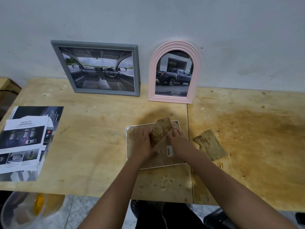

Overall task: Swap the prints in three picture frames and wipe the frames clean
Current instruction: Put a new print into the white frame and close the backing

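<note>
A white-rimmed frame (127, 144) lies face down on the wooden table, its brown backing board upward. Its fold-out stand flap (160, 130) sticks up from the board. My left hand (142, 142) presses on the backing at the flap's left side, and my right hand (177, 140) rests on the board touching the flap's right edge. A barcode sticker (170, 151) shows between my wrists. A grey frame (97, 68) with a car-interior print and a pink arched frame (175, 71) with a truck print lean against the wall.
A loose brown stand piece (210, 145) lies right of the white frame. A stack of car brochures (26, 142) lies at the table's left. Below the front edge at left stands a clear container (21, 210) with something yellow inside. A seam (189, 146) splits the tabletop.
</note>
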Tool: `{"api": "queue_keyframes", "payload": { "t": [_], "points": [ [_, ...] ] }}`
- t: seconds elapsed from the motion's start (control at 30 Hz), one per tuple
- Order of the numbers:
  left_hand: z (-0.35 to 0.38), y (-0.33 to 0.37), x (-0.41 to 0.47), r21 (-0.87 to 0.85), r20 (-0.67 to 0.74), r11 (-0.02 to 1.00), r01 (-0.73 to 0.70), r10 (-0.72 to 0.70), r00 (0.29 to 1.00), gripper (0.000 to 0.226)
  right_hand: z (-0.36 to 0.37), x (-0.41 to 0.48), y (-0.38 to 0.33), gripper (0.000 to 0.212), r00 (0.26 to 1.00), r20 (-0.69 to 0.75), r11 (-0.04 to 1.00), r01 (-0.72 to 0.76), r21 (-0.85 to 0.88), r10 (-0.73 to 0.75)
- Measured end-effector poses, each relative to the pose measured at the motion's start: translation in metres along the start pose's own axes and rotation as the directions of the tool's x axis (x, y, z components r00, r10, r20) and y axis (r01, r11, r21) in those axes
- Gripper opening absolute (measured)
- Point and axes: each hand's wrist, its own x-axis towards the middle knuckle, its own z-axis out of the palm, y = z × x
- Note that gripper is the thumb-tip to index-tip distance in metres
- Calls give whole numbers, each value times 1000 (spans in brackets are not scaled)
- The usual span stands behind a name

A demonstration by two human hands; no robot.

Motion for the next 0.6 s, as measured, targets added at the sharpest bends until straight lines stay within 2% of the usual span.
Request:
{"api": "queue_keyframes", "payload": {
  "t": [0.2, 0.3, 0.37, 0.43, 0.53, 0.6],
  "points": [
    [1, 0, 1, -9, 4, 1000, -13, 13, 1000, 75, 0, 7, -2, 70, 1000, 4, 999, 0, -42, 0],
    [2, 0, 1, -10, -1, 1000, -24, 24, 1000, 75, -2, 9, -13, 61, 998, 17, 994, -52, -99, 54],
    [1, 0, 0, -28, -4, 1000, -14, 14, 1000, 71, -6, 8, -21, 62, 996, -4, 987, -89, -137, 89],
    [0, 0, -1, -37, -3, 999, -6, 6, 1000, 67, -10, 5, -25, 66, 995, -23, 991, -102, -92, 100],
    [0, 0, -3, -35, -1, 999, -13, 13, 1000, 66, -4, -5, -24, 59, 991, 1, 990, -132, 54, 132],
    [-1, 1, -4, -33, -5, 999, -11, 11, 1000, 66, 0, -12, -21, 54, 987, -26, 983, -158, 92, 161]
  ]
}}
